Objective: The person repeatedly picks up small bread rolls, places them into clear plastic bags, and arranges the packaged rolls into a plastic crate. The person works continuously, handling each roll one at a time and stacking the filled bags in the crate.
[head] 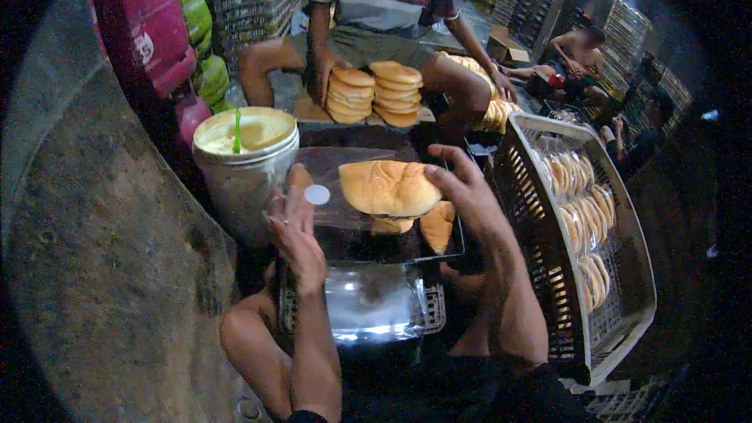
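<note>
A golden bread bun, wrinkled on top, sits over a dark tray before me. The thumb of my right hand meets the bun's right end, its index finger held apart. My left hand is raised at the tray's left side, fingers up and blurred, with nothing plainly in it. Beside its fingers is a small white disc; what it belongs to is unclear. Under the bun shows part of another bread piece, and a further bread piece lies to the right.
A bucket of pale cream with a green-handled utensil stands left. Shiny clear plastic lies nearest me. A crate holds bagged buns at right. Opposite, a person's hand touches stacked buns. Gas cylinders stand left.
</note>
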`<state>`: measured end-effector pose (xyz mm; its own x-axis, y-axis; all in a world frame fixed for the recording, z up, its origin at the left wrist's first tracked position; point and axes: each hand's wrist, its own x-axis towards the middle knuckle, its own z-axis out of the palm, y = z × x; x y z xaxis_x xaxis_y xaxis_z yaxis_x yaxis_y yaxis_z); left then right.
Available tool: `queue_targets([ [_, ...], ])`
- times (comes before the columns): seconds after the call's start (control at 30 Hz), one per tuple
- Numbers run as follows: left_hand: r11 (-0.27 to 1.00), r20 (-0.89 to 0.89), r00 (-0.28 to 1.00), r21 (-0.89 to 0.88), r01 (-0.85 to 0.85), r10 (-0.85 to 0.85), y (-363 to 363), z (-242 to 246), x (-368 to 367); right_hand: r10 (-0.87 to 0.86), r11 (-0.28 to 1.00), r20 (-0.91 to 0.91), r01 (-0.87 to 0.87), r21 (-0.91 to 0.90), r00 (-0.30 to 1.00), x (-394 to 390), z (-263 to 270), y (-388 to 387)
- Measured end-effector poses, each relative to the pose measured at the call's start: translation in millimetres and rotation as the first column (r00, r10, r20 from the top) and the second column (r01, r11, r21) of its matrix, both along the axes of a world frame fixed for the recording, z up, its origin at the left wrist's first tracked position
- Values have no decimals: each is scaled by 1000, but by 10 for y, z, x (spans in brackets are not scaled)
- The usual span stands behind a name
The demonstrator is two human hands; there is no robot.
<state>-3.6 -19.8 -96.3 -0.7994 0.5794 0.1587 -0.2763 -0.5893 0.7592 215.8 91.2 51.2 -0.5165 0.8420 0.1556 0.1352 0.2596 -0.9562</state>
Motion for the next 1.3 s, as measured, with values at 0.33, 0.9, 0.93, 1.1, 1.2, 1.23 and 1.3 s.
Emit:
queue_targets([
  [0.33,956,396,870,145,257,-294,-78,81,535,-5,854,-115,64,516,993,-375,-95,-702],
  [0.9,149,-152,174,-988,-27,-973,-99,-113,1010,-792,512,419,110,852,444,2803,1026,-331],
  [0.93,162,-165,4,-972,-173,-986,-68,-288,1042,-824,553,512,144,821,242,3269,902,-325],
  [1.1,271,-222,-172,-890,-366,-960,-151,-1066,1092,-490,760,867,444,475,-88,4432,233,-2],
  [1.2,8,-9,-14,-999,40,-1000,-171,-1021,1031,-51,887,990,462,-14,128,4034,476,345],
  [1.23,-150,162,44,-966,211,-986,-166,-910,1019,-150,932,985,345,111,89,3723,629,425],
  [1.3,-62,107,126,-947,316,-986,-168,-619,1082,-319,946,883,51,321,346,2795,734,422],
])
